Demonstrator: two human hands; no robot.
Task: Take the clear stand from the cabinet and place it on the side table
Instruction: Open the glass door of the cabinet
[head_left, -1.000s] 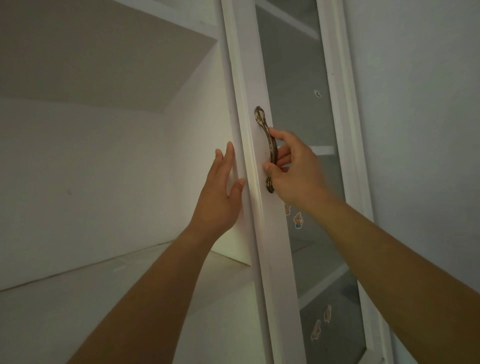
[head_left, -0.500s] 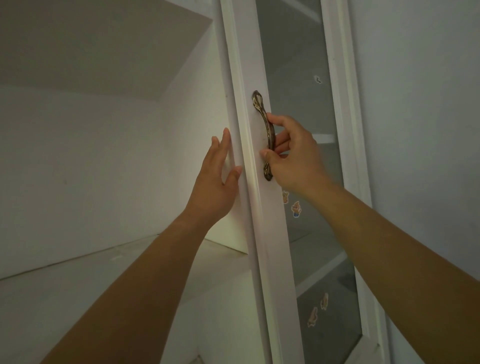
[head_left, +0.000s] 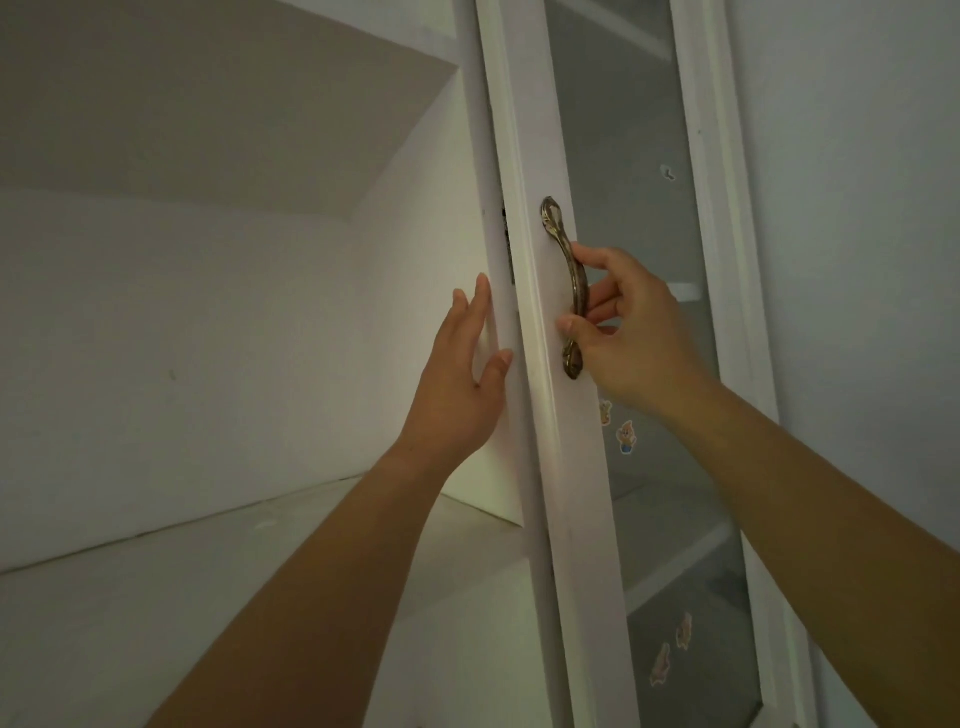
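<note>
1 white cabinet (head_left: 218, 322) fills the left and centre of the view, its open compartment lit faintly on the right inner wall. 1 bare shelf (head_left: 156, 587) is seen running across the lower left, and the underside of 1 higher shelf is seen above it. 1 white-framed door (head_left: 550, 467) with a frosted glass panel stands to the right of the opening, and 1 plain wall (head_left: 857, 208) lies further right. Behind the glass, at least 2 more shelves are dimly made out. 2 bare forearms are raised from the near edge. The left hand (head_left: 457, 384) is held open and flat, fingers extended upward, pressed against the cabinet's upright frame just left of the door edge; nothing is grasped by it. The right hand (head_left: 628, 338) is curled around 1 bronze, ornate handle (head_left: 563, 280), thumb in front and fingers hooked behind it. 4 small cartoon stickers (head_left: 626, 436) are counted on the glass: 2 near the wrist, 2 lower down, plus 1 tiny mark higher up. The clear stand cannot be seen anywhere in the view.
</note>
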